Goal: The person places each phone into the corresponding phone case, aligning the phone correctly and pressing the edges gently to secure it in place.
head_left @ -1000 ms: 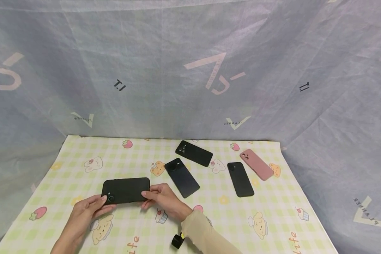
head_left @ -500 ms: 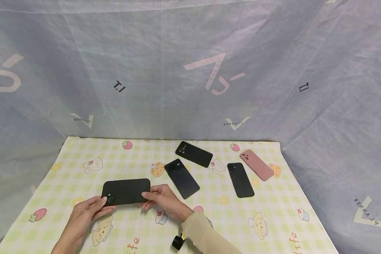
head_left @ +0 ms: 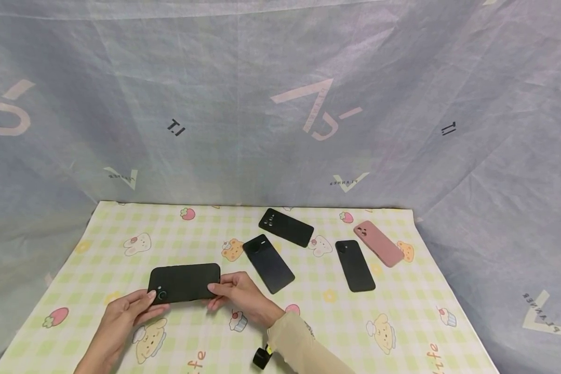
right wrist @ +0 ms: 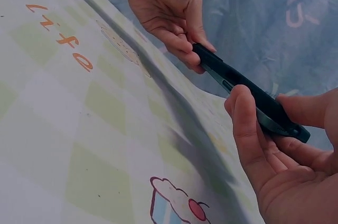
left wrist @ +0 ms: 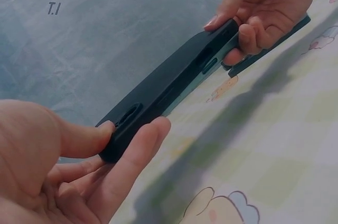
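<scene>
A phone with a black phone case [head_left: 187, 281] over its back is held lengthwise above the table, camera end to the left. My left hand [head_left: 126, 311] pinches the camera end, thumb on top and fingers beneath. At the opposite end my right hand [head_left: 240, 293] pinches the corner in the same manner. In the left wrist view, the greyish-green side of the phone [left wrist: 193, 89] shows below the case's edge. The right wrist view shows a narrow gap between case and phone near my right fingers [right wrist: 244, 110]. The phone's underside is hidden in the head view.
On the checked tablecloth [head_left: 89, 291] lie a dark blue phone [head_left: 271, 267], a black phone-shaped piece [head_left: 287, 227] with camera openings, another black one [head_left: 356, 267] and a pink one [head_left: 381, 244]. A grey cloth curtain [head_left: 243, 104] hangs behind the table.
</scene>
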The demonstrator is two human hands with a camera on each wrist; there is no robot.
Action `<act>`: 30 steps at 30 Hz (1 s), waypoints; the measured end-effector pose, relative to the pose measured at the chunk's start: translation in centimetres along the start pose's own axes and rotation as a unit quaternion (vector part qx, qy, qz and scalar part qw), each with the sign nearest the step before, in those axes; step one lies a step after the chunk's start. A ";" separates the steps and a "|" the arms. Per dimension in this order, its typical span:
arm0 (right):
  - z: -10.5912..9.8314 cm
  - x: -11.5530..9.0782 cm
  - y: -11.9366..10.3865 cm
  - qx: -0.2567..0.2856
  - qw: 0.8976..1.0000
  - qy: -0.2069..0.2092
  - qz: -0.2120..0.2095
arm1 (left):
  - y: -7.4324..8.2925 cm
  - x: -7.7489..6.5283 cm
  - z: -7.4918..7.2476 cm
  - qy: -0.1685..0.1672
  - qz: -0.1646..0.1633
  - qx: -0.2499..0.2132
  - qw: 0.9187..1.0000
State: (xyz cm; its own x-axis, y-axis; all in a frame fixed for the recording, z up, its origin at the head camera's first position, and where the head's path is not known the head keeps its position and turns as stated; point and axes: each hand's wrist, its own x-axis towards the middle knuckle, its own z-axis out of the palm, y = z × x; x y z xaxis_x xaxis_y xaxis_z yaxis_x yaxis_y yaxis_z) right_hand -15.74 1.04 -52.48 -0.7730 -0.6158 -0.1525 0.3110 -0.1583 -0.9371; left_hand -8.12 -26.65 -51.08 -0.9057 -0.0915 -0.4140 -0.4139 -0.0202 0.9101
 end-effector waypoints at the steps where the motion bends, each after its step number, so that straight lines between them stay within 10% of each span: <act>1: 0.0 0.0 0.0 -0.001 1.000 0.000 -0.003 | 0.0 0.0 -0.1 0.000 0.002 0.000 1.000; 30: 0.1 -0.1 -0.1 -0.012 1.000 -0.007 0.000 | -0.2 0.0 -0.6 0.005 0.033 -0.032 0.999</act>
State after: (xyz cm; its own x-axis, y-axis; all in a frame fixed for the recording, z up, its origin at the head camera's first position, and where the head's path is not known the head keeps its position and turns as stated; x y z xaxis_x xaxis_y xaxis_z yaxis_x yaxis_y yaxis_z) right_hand -15.69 1.07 -52.33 -0.7647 -0.6270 -0.1487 0.2984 -0.1400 -0.9441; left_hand -7.98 -27.20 -51.23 -0.9294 -0.1052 -0.3539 -0.3472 -0.0765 0.9347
